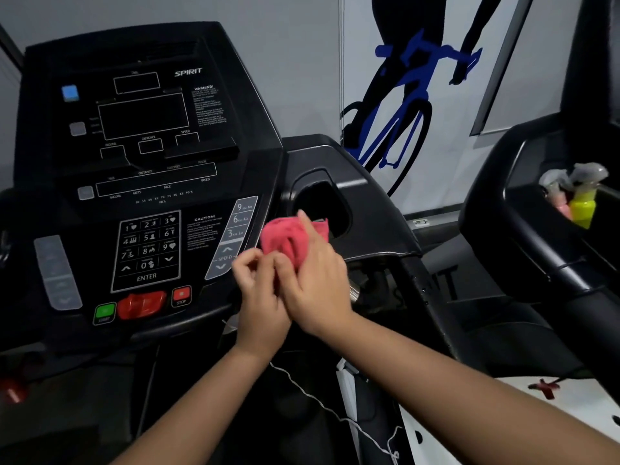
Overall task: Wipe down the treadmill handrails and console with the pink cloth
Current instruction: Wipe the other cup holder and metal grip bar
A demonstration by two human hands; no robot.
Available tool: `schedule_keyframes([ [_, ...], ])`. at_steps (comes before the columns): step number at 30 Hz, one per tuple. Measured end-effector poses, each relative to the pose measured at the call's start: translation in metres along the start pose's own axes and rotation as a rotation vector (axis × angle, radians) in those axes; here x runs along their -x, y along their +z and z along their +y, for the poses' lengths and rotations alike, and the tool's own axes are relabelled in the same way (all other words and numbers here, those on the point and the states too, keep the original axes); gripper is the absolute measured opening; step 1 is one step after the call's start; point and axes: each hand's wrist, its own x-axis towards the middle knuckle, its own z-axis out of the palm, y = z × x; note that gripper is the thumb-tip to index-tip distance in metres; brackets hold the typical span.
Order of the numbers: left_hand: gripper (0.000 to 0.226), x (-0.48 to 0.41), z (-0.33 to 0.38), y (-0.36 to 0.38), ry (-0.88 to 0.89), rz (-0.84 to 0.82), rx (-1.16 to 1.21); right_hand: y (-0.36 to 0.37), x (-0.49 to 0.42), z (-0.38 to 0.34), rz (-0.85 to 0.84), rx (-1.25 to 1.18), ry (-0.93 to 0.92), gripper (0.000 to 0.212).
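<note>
Both hands pinch the bunched pink cloth (285, 238) at the console (141, 203) right edge: left hand (258, 297), right hand (315, 280), beside the open cup pocket (322, 206).

Lighting: dim, even, indoor; faint sheen on console (144, 156). Blur: right hand (315, 280) beside console, spray bottles (577, 199) far right of it. Edges: wide-angle bowing.

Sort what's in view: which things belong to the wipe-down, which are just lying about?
In use: pink cloth, gripped by left hand and right hand; treadmill console.
Lying about: yellow spray bottle, pink bottle, white cord.
</note>
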Motion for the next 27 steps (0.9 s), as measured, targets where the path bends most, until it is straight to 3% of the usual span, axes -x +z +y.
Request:
schedule_keyframes([
  [3,0.029,0.008,-0.003,0.002,-0.237,0.052,0.132,0.009,0.002,-0.003,0.028,0.155,-0.193,0.058],
  [8,0.032,0.034,-0.010,0.005,-0.120,-0.112,0.105,0.008,0.030,0.038,0.066,0.325,-0.356,0.051],
  [12,0.015,0.033,-0.004,0.012,-0.087,-0.081,0.137,0.003,0.035,0.053,0.016,0.375,-0.373,0.054],
  [16,0.036,0.018,-0.001,0.013,-0.055,0.017,0.138,-0.003,0.025,0.031,-0.039,0.234,-0.156,0.064],
  [19,0.027,-0.003,0.008,0.010,-0.110,0.053,0.153,-0.016,-0.003,0.005,-0.183,0.134,-0.021,0.067],
  [23,0.024,-0.031,0.020,0.008,-0.312,0.007,0.184,-0.016,-0.049,0.015,-0.582,-0.287,0.318,0.070],
  [25,0.029,-0.045,0.013,0.009,-0.505,-0.059,0.270,-0.021,-0.055,0.026,-0.651,-0.498,0.506,0.069],
  [27,0.033,-0.050,0.010,0.008,-0.728,-0.142,0.448,-0.030,-0.050,0.036,-0.665,-0.536,0.599,0.058],
])
